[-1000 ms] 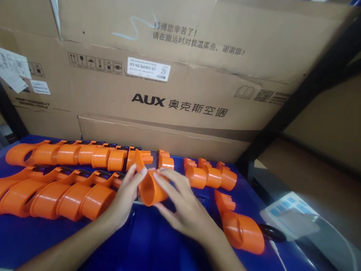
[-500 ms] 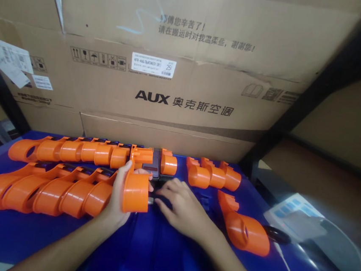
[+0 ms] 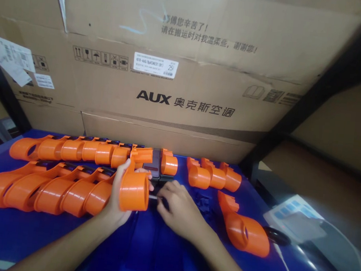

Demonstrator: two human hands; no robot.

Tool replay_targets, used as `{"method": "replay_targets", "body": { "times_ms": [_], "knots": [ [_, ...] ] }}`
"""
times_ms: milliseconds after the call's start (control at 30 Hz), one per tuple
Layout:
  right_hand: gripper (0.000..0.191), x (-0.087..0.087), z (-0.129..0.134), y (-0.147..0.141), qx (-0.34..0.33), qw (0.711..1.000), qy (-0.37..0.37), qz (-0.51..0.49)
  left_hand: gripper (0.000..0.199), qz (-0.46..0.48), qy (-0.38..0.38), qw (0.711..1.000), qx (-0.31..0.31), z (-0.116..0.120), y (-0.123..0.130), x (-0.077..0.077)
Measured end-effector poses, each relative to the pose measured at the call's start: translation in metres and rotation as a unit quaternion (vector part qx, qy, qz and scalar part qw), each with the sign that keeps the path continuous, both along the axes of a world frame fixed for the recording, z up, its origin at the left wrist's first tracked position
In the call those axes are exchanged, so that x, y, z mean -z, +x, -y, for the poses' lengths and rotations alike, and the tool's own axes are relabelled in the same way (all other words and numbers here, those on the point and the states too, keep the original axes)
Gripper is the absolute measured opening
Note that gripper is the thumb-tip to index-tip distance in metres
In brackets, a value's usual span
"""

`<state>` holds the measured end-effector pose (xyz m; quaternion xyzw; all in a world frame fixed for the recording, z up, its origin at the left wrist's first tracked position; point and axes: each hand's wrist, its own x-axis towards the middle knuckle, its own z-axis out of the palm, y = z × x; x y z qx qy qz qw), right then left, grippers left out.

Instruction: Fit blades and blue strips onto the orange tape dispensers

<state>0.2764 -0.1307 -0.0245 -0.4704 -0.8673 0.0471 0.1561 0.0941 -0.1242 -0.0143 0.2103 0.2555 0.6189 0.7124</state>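
My left hand [image 3: 117, 204] is closed around an orange plastic holder [image 3: 134, 191] with a wide round ring at its lower end and prongs at the top. It is held upright, just above the blue table. Close by on the right, my right hand [image 3: 182, 206] pinches a thin tool with a metal shaft [image 3: 153, 197]. The shaft points left at the ring's side; whether its tip touches the holder is hidden. The fingers cover most of the tool's handle.
Two rows of similar orange holders [image 3: 49, 193] fill the left side. Several more [image 3: 216, 177] stand at right, one larger [image 3: 247, 235] nearer me. Behind them rises a cardboard box [image 3: 184, 127]. A dark case [image 3: 155, 163], blue strips [image 3: 202, 201] and a white cable [image 3: 289, 267] lie about.
The orange holder has turned and shifted slightly left in my left hand. My right hand has drawn a little to the right, and a thinner length of the metal shaft now shows.
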Motion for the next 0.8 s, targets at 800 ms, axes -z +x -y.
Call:
{"method": "replay_targets", "body": {
  "times_ms": [800],
  "knots": [
    [0.016,-0.006,-0.013,0.035,0.027,0.991,-0.018,-0.131,0.051,-0.064,0.002,0.997,0.038,-0.003,0.0,0.003]
  ]
}}
